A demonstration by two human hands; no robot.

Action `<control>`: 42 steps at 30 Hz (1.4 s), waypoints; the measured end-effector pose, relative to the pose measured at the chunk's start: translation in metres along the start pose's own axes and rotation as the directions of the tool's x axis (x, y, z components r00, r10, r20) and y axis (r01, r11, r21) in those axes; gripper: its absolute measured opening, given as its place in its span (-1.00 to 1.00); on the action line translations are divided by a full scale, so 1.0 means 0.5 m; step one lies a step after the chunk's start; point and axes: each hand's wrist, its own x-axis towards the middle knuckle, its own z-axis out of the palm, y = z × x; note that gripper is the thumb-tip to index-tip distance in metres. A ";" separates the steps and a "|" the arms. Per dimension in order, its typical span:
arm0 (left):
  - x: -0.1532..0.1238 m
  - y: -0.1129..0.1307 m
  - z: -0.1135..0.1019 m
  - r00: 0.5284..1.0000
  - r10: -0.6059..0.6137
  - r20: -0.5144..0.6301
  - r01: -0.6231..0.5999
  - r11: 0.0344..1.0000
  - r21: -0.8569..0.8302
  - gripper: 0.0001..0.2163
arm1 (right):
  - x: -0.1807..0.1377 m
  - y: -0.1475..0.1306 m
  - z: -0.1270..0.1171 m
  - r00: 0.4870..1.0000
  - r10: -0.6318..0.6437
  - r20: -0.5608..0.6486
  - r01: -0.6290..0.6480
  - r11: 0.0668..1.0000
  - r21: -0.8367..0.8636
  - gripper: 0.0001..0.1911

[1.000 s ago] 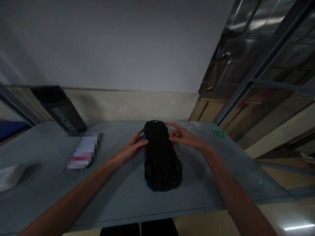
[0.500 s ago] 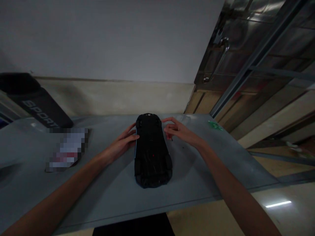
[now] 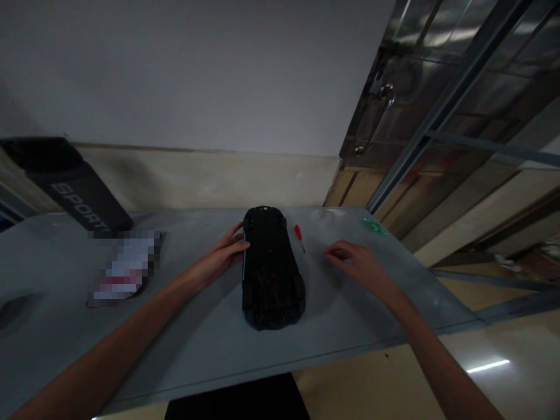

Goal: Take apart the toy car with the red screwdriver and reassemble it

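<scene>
A black toy car (image 3: 269, 256) lies upside down on the grey table, its underside and wheels facing up. My left hand (image 3: 221, 256) grips its left side, thumb on the edge of the underside and fingers along the flank. To the right of the car lies a small screwdriver (image 3: 299, 234) with a red handle and a short metal shaft. My right hand (image 3: 356, 265) is over the table, right of the screwdriver and apart from it. Its fingertips are pinched together; whatever is between them, if anything, is too small to make out.
A dark bottle (image 3: 90, 195) marked SPORT stands at the back left, with a blurred-out flat object (image 3: 126, 268) before it. A green packet (image 3: 375, 226) lies near the table's right edge. The wall (image 3: 210, 175) runs behind, and a metal frame (image 3: 406, 166) rises at right.
My right hand has moved away from the car, to the right and toward me, uncovering the screwdriver on the table. My left hand stays on the car. The view has shifted slightly.
</scene>
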 end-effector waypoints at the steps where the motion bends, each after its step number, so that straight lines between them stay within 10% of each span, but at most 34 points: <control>1: 0.000 0.000 0.001 1.000 -0.001 -0.004 0.001 1.000 -0.006 -0.26 | -0.013 0.004 -0.001 1.000 -0.012 0.014 0.012 1.000 -0.005 -0.77; 20: 0.007 -0.008 -0.002 1.000 0.017 0.006 -0.017 1.000 -0.005 -0.25 | -0.005 0.002 0.018 0.988 -0.115 0.100 0.131 0.976 -0.174 -0.80; 30: 0.005 -0.009 -0.004 1.000 0.009 0.006 -0.009 1.000 -0.021 -0.25 | 0.063 -0.122 0.076 0.990 -0.122 0.070 0.111 0.983 0.146 -0.75; 42: 0.008 -0.011 -0.003 0.999 0.036 0.030 -0.035 0.999 -0.036 -0.28 | 0.091 -0.132 0.092 0.987 -0.155 0.039 0.156 0.988 -0.006 -0.92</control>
